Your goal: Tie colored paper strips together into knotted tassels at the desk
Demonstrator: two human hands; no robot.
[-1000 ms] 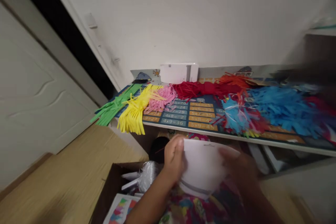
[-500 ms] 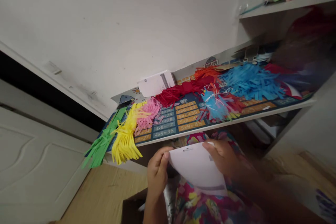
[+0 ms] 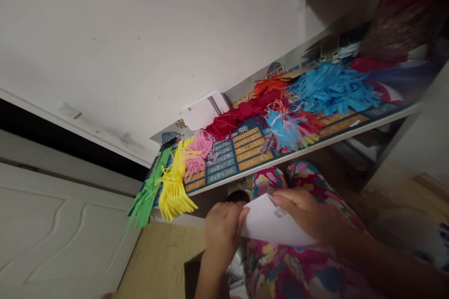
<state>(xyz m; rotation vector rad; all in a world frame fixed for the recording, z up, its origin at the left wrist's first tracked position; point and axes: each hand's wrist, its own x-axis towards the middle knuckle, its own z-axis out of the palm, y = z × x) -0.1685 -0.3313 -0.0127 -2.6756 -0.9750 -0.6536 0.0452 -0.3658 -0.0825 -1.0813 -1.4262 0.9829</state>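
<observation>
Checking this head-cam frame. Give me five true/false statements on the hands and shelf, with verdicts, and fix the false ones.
1. The left hand and right hand both hold a white paper sheet. True.
2. The yellow paper fringe hangs over the shelf edge. True.
3. Green sits between yellow and pink. False: the yellow paper fringe lies between the green paper fringe and the pink paper fringe.
4. The sheet lies flat on the shelf. False: it is held between the hands, above floral-patterned clothing.
5. The chart on the shelf shows multiplication sums. True.
</observation>
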